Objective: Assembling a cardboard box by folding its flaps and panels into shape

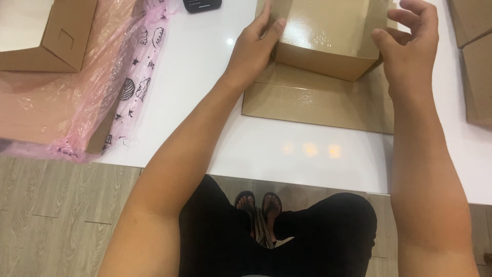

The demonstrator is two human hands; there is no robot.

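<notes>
A seated person steadies a half-formed brown cardboard box (328,38) at the upper centre of the frame, on a white table (195,97). The left hand (253,48) lies flat against the box's left wall, fingers straight and pressing; the right hand (410,43) curls loosely at the right wall, thumb touching, fingers not closed on anything. The box stands on a flat cardboard sheet (312,105). Its glossy inside looks empty. The raised walls could spring outward if either hand eases off, since no fold appears locked. At upper left, another cardboard box (48,43) rests in a pink printed plastic bag (123,77); its contents cannot be seen
</notes>
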